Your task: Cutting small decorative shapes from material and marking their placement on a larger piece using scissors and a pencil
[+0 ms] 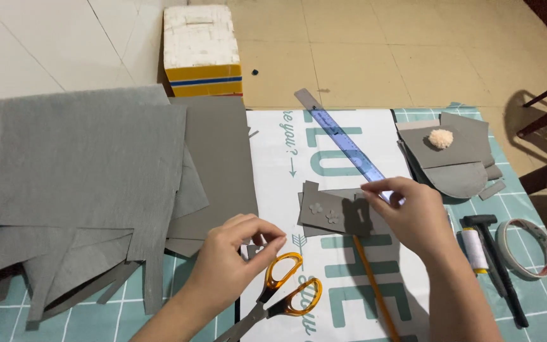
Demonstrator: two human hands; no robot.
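The left hand [238,253] pinches a small grey piece [252,251] above the scissors [280,292], while the right hand [406,215] grips the ruler [343,142], steadying it over the felt cutouts [333,215].

Cutting mat [527,297] — grey fabric [71,171], poster [280,164]

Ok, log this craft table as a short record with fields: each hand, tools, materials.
left hand: left hand pinches a small grey piece above the orange-handled scissors
right hand: right hand rests fingertips on the blue ruler, beside cut grey pieces
tools at right: hammer, white thread spool, tape roll
materials: large grey fabric sheets at left; grey shapes with a peach pompom at upper right
surface: green cutting mat under a white printed sheet
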